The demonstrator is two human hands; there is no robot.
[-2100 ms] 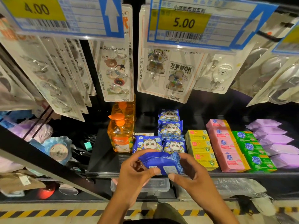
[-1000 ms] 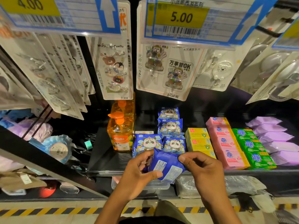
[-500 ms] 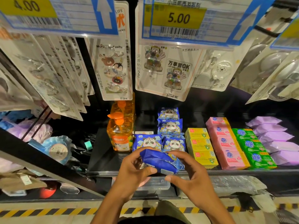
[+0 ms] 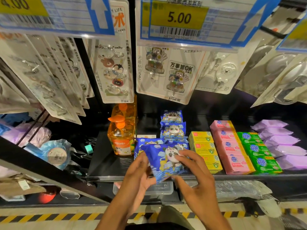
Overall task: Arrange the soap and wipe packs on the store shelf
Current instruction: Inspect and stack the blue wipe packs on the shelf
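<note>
I hold a blue panda wipe pack [image 4: 163,161] face up just above the front of the black shelf [image 4: 106,165]. My left hand [image 4: 137,176] grips its left and lower edge. My right hand [image 4: 194,173] pinches its right side, fingertips on the panda picture. Behind it more blue panda wipe packs [image 4: 172,130] lie in a row toward the back. To the right sit yellow soap boxes [image 4: 201,144], pink soap bars [image 4: 230,146], green soap bars [image 4: 256,150] and purple wipe packs [image 4: 285,143], each in its own row.
Two orange pump bottles [image 4: 122,135] stand left of the panda packs. Hanging hook cards [image 4: 167,72] and price tags [image 4: 179,19] overhang the shelf. A clear plastic box [image 4: 159,188] sits on the lower level. Loose bagged items [image 4: 54,153] crowd the left.
The pack has been turned over from its plain back to panda side up, and lifted slightly toward the shelf's front row.
</note>
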